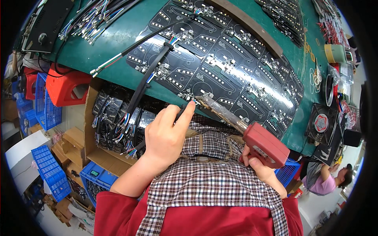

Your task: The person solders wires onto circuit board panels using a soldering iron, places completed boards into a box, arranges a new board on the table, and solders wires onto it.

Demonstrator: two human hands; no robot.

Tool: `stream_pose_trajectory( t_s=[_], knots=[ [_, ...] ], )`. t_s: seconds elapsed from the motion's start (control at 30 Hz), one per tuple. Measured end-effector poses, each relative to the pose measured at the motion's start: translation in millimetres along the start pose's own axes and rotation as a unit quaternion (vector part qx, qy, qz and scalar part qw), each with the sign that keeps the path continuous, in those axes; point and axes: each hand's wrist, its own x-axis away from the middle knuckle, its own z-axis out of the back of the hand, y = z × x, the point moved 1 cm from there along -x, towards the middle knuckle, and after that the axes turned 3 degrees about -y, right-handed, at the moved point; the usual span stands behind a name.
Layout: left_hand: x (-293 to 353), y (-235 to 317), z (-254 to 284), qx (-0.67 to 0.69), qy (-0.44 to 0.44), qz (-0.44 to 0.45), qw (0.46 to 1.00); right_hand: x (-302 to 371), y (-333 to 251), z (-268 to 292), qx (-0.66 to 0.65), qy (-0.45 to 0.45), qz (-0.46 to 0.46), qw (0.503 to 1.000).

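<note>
A panel of joined black circuit boards (220,80) lies on the green tabletop, dotted with white LEDs and connectors. At its near edge my left hand (165,131) pinches a black cable (180,112) whose thin coloured wire ends meet the board by the fingertips. My right hand (258,165) is wrapped round the handle of a red soldering gun (267,146). The gun's long, darkened barrel (224,112) points left, its tip close to my left fingertips. Whether the tip touches the wires I cannot tell. Two more black cables (147,76) run leftward from the panel.
A curved dark bar (252,27) rests across the panel's far side. Loose cables (100,19) lie at the far left; a cardboard box (90,129) of wired boards stands below the table edge. A fan (322,122) sits at right, and a co-worker in pink (321,181) is beyond.
</note>
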Motion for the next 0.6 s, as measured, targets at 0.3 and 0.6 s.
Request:
stream_pose_trajectory(
  t_s=[0.3,0.6],
  knots=[
    [1,-1,0,0.012,-0.001,-0.005,1.000,-2,1,0,0.018,0.002,0.009,1.000],
    [-1,1,0,0.007,0.002,-0.001,1.000,4,10,17,0.007,0.006,-0.049,0.999]
  ],
)
